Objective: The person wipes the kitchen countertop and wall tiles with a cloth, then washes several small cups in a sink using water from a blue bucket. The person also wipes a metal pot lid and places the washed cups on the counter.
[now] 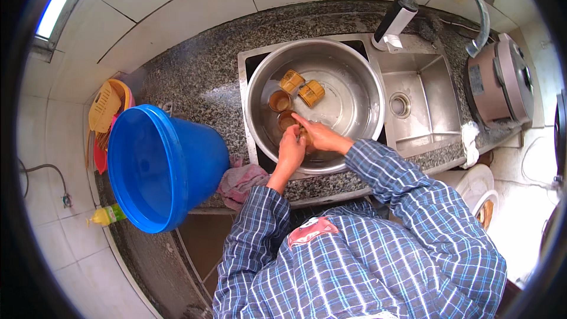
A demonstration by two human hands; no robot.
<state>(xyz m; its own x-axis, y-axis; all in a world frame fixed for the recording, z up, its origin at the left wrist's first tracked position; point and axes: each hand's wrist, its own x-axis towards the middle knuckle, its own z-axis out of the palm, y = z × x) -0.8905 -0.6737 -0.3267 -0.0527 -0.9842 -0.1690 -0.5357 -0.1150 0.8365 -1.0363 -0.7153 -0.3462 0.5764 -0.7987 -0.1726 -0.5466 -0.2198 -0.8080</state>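
A wide stainless steel basin (372, 110) sits over the left sink bowl, with shallow water in it. My left hand (290, 148) and my right hand (325, 136) meet over its near left part. Between them they hold a small tan-brown cup (303, 132), mostly hidden by the fingers. Just beyond the fingertips, a brown cup (287, 119) shows its mouth upward, and another brown cup (280, 100) is beside it. Two yellow-brown ridged cups, one at the back (292, 80) and one to its right (311, 93), lie tilted in the basin.
A large blue bucket (201, 159) stands left of the basin, beside a pinkish cloth (243, 181). Right of the basin is a small sink bowl (418, 110) under a curved faucet (480, 13). A rice cooker (498, 82) stands at the far right of the granite counter (195, 75).
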